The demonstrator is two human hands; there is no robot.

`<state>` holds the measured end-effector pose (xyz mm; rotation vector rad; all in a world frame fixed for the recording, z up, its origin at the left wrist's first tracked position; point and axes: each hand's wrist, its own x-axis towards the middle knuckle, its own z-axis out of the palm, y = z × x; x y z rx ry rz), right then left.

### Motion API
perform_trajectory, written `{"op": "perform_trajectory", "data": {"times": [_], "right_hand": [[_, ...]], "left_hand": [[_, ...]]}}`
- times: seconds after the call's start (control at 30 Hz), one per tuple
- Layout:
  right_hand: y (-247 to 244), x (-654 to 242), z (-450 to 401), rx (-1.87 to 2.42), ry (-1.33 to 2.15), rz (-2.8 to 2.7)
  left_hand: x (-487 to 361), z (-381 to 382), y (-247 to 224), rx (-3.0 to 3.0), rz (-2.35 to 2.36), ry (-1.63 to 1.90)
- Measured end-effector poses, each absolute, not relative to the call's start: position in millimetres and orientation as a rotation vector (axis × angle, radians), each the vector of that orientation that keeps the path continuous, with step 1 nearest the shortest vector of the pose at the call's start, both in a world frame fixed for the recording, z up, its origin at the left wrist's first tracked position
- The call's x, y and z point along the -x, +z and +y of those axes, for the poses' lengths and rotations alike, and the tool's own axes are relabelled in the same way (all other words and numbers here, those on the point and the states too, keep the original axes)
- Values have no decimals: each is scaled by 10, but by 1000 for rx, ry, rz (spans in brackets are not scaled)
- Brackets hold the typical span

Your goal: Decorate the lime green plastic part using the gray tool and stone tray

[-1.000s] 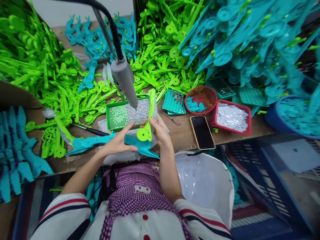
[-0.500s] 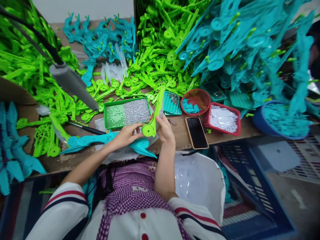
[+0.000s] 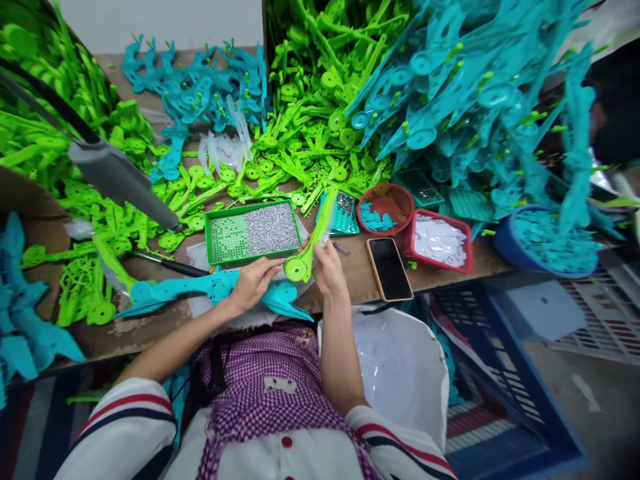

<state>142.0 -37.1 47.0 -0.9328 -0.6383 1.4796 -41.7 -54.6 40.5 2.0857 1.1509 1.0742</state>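
My right hand [image 3: 330, 268] is closed around a long lime-green plastic part [image 3: 298, 269], holding it tilted with its round disc end low and its narrow end pointing up and away. Clear film shows along the part's right side. At the left edge of the disc, the fingers of my left hand [image 3: 256, 280] are pinched together against the part; their tips are partly hidden. Below both hands lies a long turquoise plastic piece [image 3: 173, 287] on the bench, over a pale sheet. Just beyond the hands sits a green tray [image 3: 209, 239] of small silvery metal pieces.
A grey powered-screwdriver-like tool [image 3: 123, 180] hangs at left. Lime-green parts [image 3: 320, 150] and turquoise parts [image 3: 465, 100] pile high behind. To the right are a phone [image 3: 390, 269], a round red bowl [image 3: 385, 193], a red tray [image 3: 439, 265] of white pieces and a blue tub [image 3: 517, 250].
My left hand has drawn back slightly to the left, fingers more closely pinched. The lime-green part leans a little further right in my right hand. The view has shifted slightly.
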Motion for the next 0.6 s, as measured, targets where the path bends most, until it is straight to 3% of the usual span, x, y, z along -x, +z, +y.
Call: {"op": "perform_trajectory", "data": {"times": [0.6], "right_hand": [[470, -1177, -388, 881, 1242, -433]], "left_hand": [[370, -602, 431, -1846, 1251, 1146]]}}
